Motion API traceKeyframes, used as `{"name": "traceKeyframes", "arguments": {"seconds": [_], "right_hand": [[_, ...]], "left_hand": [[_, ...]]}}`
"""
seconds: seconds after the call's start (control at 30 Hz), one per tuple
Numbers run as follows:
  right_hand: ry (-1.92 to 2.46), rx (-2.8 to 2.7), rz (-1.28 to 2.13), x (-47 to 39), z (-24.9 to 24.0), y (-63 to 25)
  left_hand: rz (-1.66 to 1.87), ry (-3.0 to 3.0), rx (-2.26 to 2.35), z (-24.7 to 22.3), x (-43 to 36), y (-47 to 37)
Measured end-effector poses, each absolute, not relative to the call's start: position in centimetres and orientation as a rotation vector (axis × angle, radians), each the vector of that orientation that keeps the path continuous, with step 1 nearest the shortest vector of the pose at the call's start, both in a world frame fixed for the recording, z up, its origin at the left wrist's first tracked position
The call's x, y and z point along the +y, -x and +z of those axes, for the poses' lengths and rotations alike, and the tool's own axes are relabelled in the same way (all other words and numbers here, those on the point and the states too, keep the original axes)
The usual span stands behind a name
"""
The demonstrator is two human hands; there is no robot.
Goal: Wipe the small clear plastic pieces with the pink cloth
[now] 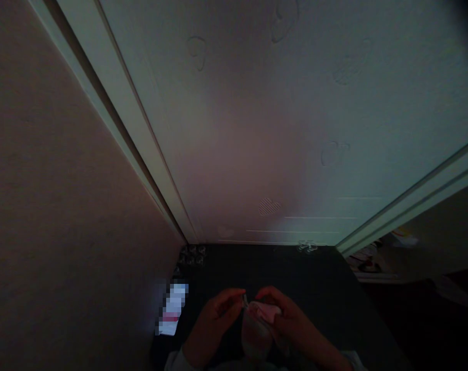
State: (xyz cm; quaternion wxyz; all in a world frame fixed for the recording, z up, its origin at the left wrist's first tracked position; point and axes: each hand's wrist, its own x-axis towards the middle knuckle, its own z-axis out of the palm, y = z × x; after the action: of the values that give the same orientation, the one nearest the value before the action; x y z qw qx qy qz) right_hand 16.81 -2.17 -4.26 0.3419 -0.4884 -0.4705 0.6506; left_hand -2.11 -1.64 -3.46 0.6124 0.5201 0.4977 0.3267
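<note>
The light is dim. In the head view a soft pink and pale cloth piece (257, 332) hangs between my hands, low in the middle. My right hand (290, 322) is closed on its upper right side, thumb below and fingers above. Pinched between the thumb and forefinger of my left hand (214, 319) is a small pale, narrow piece (245, 300) at the cloth's upper left edge. Whether that piece is joined to the cloth, I cannot tell. The lower end of the cloth is in shadow near my body.
Under my hands is a dark tabletop (314, 288). A lit screen, partly blurred (174, 312), lies at its left. Several small clear objects (193, 255) sit in the back left corner, more clear ones (307, 247) at the back edge. A pale panel with heart shapes (237, 154) rises behind.
</note>
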Motion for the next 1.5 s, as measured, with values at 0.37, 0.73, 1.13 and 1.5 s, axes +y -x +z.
{"name": "traceKeyframes", "arguments": {"seconds": [0.37,0.73,1.13,1.5], "right_hand": [[1.277,-1.235,1.675,-2.2,-3.8,-16.7],[1.246,-1.193,1.705,-2.5,-5.1,-17.0],[1.215,-1.148,1.722,-2.6,-5.3,-17.4],[1.111,-1.082,1.731,-2.6,-5.9,-17.4]], "left_hand": [[0.764,-1.187,1.144,-4.5,-1.8,2.2],[0.761,-1.187,1.142,-4.5,-1.6,2.3],[0.801,-1.23,1.009,-4.9,-1.7,2.5],[0.784,-1.215,0.95,-4.3,-1.8,2.5]]}}
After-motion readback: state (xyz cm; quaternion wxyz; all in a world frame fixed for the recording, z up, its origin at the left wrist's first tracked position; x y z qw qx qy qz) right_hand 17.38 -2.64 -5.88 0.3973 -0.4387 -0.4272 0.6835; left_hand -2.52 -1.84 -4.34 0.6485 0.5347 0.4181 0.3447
